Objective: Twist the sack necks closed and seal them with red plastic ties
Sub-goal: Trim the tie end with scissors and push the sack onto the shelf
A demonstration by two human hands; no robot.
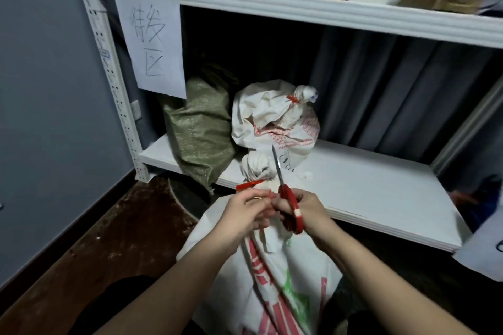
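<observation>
The right hand (302,205) grips red scissors (288,198), blades pointing up. Just left, touching it, the left hand (245,209) pinches something small. Under both sits the white sack (272,280). Just past the fingers, its red tie (249,185) wraps the twisted neck (255,168). Farther back, another tied sack (275,117) rests on the shelf (367,185).

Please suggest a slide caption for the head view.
Right hand holds red-handled scissors beside the red plastic tie on a white woven sack.
</observation>
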